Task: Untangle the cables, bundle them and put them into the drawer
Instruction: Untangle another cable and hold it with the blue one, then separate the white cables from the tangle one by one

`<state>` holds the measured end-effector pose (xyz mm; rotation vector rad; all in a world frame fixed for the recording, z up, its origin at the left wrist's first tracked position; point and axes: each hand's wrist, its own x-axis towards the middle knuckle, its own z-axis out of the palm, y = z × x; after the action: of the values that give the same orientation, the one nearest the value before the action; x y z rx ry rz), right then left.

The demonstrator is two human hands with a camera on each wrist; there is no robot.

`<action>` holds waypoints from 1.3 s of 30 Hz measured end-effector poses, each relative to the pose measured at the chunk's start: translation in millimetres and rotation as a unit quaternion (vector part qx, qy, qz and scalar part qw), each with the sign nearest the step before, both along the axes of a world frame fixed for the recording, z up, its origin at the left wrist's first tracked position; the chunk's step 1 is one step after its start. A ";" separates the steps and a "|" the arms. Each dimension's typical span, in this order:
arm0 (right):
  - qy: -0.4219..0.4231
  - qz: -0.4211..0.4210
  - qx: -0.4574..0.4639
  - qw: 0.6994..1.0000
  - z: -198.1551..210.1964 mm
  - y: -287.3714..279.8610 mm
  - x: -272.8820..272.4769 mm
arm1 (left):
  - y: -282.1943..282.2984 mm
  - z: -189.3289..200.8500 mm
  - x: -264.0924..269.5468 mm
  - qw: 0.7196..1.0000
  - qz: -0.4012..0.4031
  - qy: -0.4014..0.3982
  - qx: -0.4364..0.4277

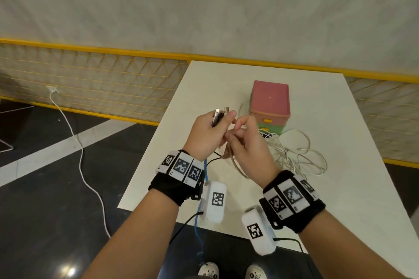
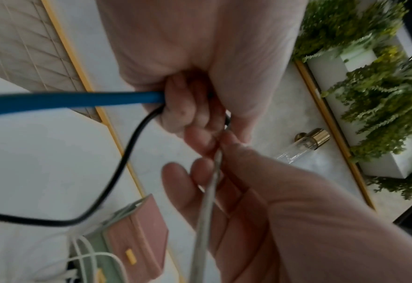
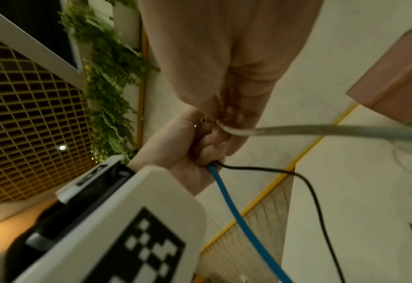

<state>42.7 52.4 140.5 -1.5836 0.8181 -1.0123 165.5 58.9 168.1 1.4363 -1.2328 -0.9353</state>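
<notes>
Cable plugs held up over the table

Left hand [image 1: 207, 133] grips blue cable [image 2: 66, 100] and black cable [image 2: 125, 162], plugs [image 1: 219, 113] pointing up and away; right hand [image 1: 246, 142] pinches the grey cable [image 3: 321, 131].

Blue cable [image 2: 66, 101], black cable [image 2: 117, 172], grey cable [image 2: 207, 206]: bunched, held above bench, plugs [image 1: 219, 113] pointing 12 o'clock. White cables [image 1: 292, 154]: loose tangle on bench, touching front of drawer box [image 1: 269, 102]; its pink and green drawers closed.

White table [image 1: 340, 142], yellow mesh fence [image 1: 90, 79], dark floor [image 1: 45, 222], pale wall [image 1: 204, 7]
</notes>
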 end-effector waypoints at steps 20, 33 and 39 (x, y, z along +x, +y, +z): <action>0.197 -0.005 -0.073 0.978 -52.9 -28.8 -73.1 | -23.4 74.9 -10.8 0.943 -0.050 0.286 -0.165; 0.249 -0.026 -0.111 0.962 32.2 -92.3 -68.6 | -20.6 67.3 -6.2 0.981 -0.104 -0.140 -0.080; 0.254 -0.013 -0.275 0.927 72.2 -97.6 -66.0 | -35.6 47.6 -31.2 0.980 -0.098 -0.167 -0.043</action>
<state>-23.2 -45.2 212.8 -2.3886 0.9468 -0.9023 134.4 23.3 215.7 1.4614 -1.6669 -0.7772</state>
